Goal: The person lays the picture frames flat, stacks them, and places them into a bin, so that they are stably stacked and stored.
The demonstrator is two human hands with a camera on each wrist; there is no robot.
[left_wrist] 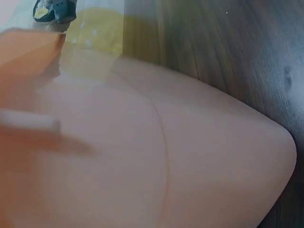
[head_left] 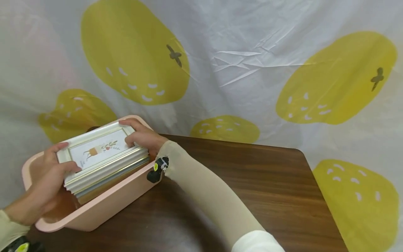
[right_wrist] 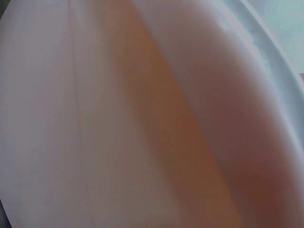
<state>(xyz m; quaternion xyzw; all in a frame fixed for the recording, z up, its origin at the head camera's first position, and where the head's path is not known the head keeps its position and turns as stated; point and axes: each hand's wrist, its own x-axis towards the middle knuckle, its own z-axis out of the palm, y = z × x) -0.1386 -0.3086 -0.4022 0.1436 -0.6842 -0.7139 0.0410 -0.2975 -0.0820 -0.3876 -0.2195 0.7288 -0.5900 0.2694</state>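
Observation:
A stack of picture frames (head_left: 108, 169) is tilted inside the mouth of a pink plastic tub (head_left: 108, 203). The top frame has a pale cream border around a print (head_left: 100, 149) of a plant in an orange pot; silvery and brown edges show beneath it. My left hand (head_left: 50, 178) grips the stack's left end, thumb over the border. At the opposite end my right hand (head_left: 145, 136) holds it, thumb on top near the corner. The tub wall (left_wrist: 213, 142) fills most of the left wrist view; the right wrist view is a blurred close-up of pinkish surfaces.
The tub stands on a dark wood-grain table (head_left: 252, 182), at its left part. A white cloth (head_left: 239, 80) printed with large yellow fruit hangs behind the table and down its right side. A small dark round thing (head_left: 93, 128) peeks out behind the stack.

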